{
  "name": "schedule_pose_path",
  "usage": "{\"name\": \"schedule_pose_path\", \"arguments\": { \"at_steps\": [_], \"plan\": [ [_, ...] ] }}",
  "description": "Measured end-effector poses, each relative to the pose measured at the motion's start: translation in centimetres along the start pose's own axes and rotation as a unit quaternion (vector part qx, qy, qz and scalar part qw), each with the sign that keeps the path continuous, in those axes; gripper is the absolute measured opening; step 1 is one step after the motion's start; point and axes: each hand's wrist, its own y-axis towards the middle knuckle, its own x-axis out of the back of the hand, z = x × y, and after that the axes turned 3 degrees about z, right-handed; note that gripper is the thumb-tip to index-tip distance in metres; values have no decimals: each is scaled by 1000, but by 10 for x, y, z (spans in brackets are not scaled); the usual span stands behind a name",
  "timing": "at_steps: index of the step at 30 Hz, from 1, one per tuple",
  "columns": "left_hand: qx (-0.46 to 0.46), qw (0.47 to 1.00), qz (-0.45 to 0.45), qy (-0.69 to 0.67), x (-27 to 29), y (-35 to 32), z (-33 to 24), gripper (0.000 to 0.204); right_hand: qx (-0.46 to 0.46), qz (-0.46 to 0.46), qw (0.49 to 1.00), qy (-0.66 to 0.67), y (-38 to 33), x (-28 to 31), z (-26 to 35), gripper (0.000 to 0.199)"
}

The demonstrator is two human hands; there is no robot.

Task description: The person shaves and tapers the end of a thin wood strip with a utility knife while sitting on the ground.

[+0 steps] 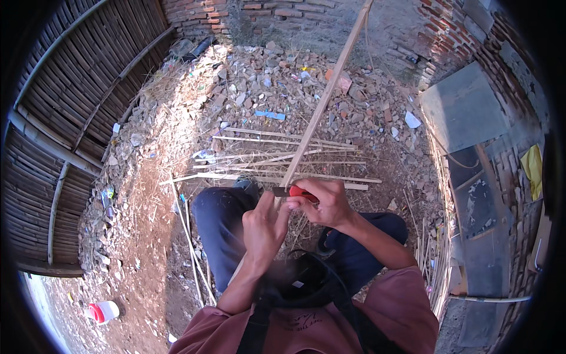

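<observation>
A long pale strip of wood or bamboo (325, 97) runs from my lap up to the top of the view, leaning to the right. My left hand (262, 229) is closed around its lower part, between my bent knees. In my right hand (329, 205) is a knife with a red handle (303, 193). Its dark, short blade lies across the strip, close to my left fingertips. Whether the edge is biting into the strip I cannot tell. Just beyond my hands, several thin pale strips (342, 163) lie roughly side by side on the ground.
More strips (191, 248) lie left of my knee. Rubble (253, 82) covers the ground up to a brick wall (289, 20). A slatted bamboo wall (71, 82) stands at the left, grey panels (466, 106) at the right. A red-and-white container (105, 312) sits lower left.
</observation>
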Motion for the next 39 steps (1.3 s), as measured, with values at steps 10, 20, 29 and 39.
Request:
{"name": "schedule_pose_path", "arguments": {
  "at_steps": [10,20,29,39],
  "plan": [
    [-20,999,31,25,7,1,0,30,20,20,999,-33,4,7,-1,21],
    [-33,996,37,71,7,3,-3,22,13,8,1000,-25,6,10,-3,21],
    [-44,996,32,77,3,1,0,20,13,2,999,-31,3,13,-3,22],
    [-40,994,39,92,6,1,-3,24,28,-1,998,-49,5,11,-4,19]
  ]
}}
